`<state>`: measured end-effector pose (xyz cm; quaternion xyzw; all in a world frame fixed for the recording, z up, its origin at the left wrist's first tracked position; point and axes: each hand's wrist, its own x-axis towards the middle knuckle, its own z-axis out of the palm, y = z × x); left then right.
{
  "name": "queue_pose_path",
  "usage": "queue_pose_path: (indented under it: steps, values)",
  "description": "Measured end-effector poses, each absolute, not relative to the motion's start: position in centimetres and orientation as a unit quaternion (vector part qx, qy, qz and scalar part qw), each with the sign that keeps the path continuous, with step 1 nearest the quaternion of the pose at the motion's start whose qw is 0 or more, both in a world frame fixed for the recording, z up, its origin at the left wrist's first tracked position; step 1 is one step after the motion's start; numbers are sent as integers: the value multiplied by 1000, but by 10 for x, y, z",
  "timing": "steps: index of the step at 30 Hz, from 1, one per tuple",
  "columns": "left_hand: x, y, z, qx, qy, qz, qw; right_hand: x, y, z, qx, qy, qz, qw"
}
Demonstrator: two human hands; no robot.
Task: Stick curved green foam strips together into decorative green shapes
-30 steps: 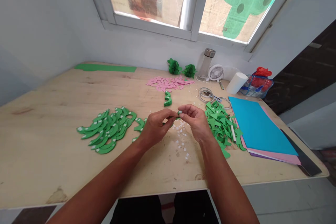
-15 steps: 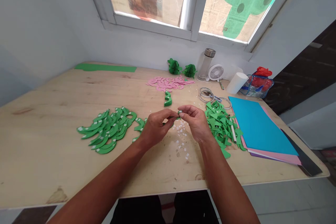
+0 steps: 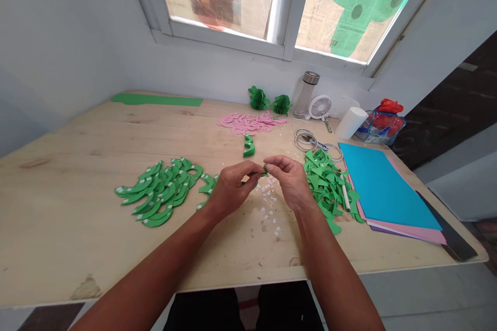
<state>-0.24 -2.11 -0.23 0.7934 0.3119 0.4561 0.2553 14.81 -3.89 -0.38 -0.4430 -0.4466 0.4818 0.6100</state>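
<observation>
Both hands meet over the middle of the wooden table [image 3: 97, 248]. My left hand [image 3: 235, 186] pinches a small green paper piece [image 3: 264, 174] between thumb and fingers. From the other side, my right hand [image 3: 287, 178] grips the same piece at its right end, fingertips curled. Much of the piece is hidden by the fingers. Small white paper bits [image 3: 267, 194] lie scattered beneath the hands. Left of my left hand are a few green curved pieces [image 3: 207, 184] and a large pile of green curved pieces with white tabs [image 3: 166, 191]. A small green stack [image 3: 249, 146] stands beyond the hands.
Green scraps [image 3: 324, 181] with a white pen [image 3: 345, 194] lie right of my right hand, beside blue sheets [image 3: 384, 186]. Farther back are tape rings [image 3: 306, 140], pink cutouts [image 3: 248, 123], a bottle [image 3: 305, 95], a fan [image 3: 320, 107] and a paper roll [image 3: 351, 122].
The white patch seen on the green piece at my right fingertips no longer shows. Both hands stay in nearly the same place.
</observation>
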Motion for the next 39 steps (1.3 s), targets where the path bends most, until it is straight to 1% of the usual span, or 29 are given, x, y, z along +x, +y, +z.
queue_pose_path:
  steps: [11,17,19,22,25,27,31,33,36,39]
  values:
    - [-1,-20,-4,795,311,450,263,147,-42,4,-467,-452,461,604]
    - [-1,-20,-5,785,317,449,287,148,-37,-2,-508,-433,400,628]
    - [-2,-19,-4,779,321,450,297,149,-36,-4,-536,-442,369,617]
    - [-3,-18,-3,768,331,448,315,151,-36,-6,-584,-476,323,573]
    - [-3,-17,-4,754,339,451,337,151,-36,-7,-596,-507,298,547]
    - [-3,-17,-6,744,339,454,355,151,-37,-7,-579,-513,320,548]
    - [-3,-16,-8,726,344,456,382,149,-38,-5,-518,-498,427,548]
    - [-3,-15,-8,719,348,457,390,148,-40,-3,-495,-495,458,548]
    - [-2,-15,-7,715,351,457,397,146,-42,1,-483,-502,466,546]
    - [-2,-16,-5,714,353,459,394,145,-43,2,-495,-515,445,541]
